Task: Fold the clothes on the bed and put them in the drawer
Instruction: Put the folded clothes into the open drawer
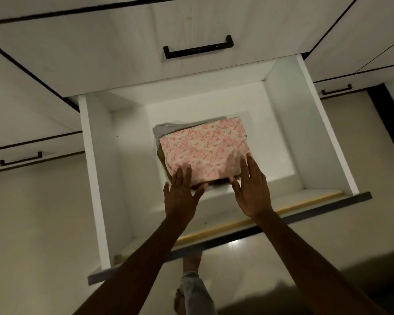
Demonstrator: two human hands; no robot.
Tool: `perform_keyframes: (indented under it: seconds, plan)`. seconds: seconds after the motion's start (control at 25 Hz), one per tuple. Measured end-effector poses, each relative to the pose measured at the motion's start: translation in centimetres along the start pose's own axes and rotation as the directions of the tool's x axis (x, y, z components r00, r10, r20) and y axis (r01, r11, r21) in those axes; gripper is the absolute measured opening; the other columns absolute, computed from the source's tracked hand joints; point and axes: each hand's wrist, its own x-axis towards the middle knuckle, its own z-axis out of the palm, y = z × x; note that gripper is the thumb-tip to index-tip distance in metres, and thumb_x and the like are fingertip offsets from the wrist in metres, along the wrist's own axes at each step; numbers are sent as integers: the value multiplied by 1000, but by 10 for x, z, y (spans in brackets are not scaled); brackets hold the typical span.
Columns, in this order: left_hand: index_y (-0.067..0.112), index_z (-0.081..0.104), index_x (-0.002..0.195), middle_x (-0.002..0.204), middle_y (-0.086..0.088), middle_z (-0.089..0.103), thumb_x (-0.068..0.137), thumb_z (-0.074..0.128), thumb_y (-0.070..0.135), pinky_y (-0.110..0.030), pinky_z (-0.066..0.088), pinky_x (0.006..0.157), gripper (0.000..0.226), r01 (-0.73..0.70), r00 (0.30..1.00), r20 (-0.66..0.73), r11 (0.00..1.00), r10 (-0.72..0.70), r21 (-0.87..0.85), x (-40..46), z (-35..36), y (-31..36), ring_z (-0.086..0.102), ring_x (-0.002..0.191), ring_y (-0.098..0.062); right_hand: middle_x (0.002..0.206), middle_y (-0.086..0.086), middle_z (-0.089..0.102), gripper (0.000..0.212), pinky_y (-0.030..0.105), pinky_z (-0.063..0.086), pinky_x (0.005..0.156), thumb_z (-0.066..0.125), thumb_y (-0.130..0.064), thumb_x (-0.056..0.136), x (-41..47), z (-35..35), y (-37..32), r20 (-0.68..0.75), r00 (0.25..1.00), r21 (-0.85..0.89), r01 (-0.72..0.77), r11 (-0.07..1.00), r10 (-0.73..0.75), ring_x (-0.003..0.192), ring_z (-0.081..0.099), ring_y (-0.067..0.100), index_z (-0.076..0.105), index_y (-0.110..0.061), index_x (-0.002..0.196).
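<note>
- Head view: the pink cloth lies folded in the drawer on a grey cloth, just beyond both sets of fingers.
- Left hand and right hand are spread flat, gripping nothing, fingertips on its near edge.
- Looks soft, light and floppy; best held under both near corners.

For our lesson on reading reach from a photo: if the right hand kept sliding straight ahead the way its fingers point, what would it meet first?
The right hand points into the open drawer, its fingers at the near edge of the folded pink floral cloth. Going on, it would probably meet that cloth first; depth is unclear.
</note>
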Motion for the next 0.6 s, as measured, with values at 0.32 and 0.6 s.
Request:
perform_keyframes:
  seconds: [0.32, 0.6]
  plan:
    - [23, 17, 163, 170, -4, 11, 107, 18, 59, -45, 15, 128, 67, -20, 999, -42, 998, 18, -61, -128, 5, 29, 9, 158, -20, 166, 15, 30, 63, 47, 31, 121, 29, -48, 109, -121, -25, -25, -37, 998, -42, 58, 997, -60, 153, 28, 31, 29, -12, 160]
    - [12, 42, 151, 157, -16, 43, 82, 79, 28, -51, 30, 122, 79, -75, 996, -44, 992, 80, 105, -203, 27, 27, 43, 144, -35, 166, 10, 31, 65, 48, 34, 121, 23, -53, 108, -199, -10, -25, -30, 999, 0, 13, 1000, -13, 155, 27, 28, 34, -15, 160]
